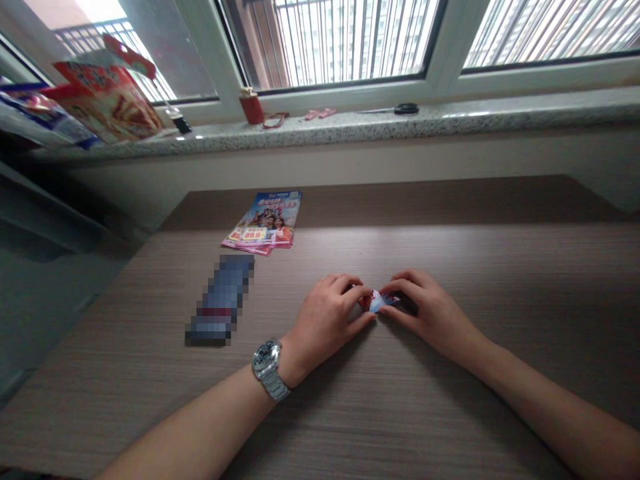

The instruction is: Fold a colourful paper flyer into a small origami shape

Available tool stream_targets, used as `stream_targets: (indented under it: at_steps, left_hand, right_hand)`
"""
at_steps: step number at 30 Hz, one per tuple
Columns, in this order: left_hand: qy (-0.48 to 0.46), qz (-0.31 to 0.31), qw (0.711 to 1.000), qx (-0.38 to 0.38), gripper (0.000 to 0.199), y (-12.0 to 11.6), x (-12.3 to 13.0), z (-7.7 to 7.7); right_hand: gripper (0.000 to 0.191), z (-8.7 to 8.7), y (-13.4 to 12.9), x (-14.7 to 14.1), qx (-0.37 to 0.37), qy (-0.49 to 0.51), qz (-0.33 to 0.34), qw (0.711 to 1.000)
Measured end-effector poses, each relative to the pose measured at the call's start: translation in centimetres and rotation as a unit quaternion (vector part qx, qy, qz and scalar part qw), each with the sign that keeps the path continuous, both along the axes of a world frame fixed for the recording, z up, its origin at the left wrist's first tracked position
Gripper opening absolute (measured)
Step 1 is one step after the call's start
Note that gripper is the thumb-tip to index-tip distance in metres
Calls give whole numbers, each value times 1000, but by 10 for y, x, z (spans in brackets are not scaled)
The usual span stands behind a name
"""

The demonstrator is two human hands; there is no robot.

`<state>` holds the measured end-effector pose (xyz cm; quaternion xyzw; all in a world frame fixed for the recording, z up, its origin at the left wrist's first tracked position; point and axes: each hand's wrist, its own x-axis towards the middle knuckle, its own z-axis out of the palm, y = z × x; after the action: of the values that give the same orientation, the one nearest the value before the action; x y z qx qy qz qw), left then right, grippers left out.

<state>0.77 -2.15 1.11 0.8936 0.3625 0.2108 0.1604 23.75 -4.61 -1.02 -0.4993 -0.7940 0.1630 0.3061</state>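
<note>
A small shiny packet point(377, 301), red and light blue, lies on the brown wooden table point(320, 407) between my two hands. My left hand point(330, 310), below a silver wristwatch point(268, 365), pinches the packet's left end between thumb and fingers. From the other side, my right hand point(425, 303) has its thumb and fingers closed on the packet's right part. The hands are close together, and the fingers cover both ends of the packet.
Left of my hands lies a blurred dark rectangular object point(223, 300), with colourful leaflets point(270, 220) behind it. The stone windowsill point(350, 127) holds a red container point(251, 107), scissors point(406, 109), small pink items point(320, 114) and a red food bag point(113, 100).
</note>
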Motion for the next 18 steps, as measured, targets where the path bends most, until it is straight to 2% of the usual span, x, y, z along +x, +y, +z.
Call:
stream_targets:
  at_steps: [5, 12, 18]
  left_hand:
    - [1, 5, 1000, -2, 38, -1, 0, 0]
    - [-5, -7, 1000, -3, 32, -1, 1, 3]
    - [-35, -27, 999, -1, 37, -1, -2, 4]
  right_hand:
    - [18, 3, -2, -1, -6, 17, 1, 1000]
    - [17, 9, -5, 1, -28, 54, 24, 998]
    - [26, 13, -5, 8, -35, 72, 63, 995]
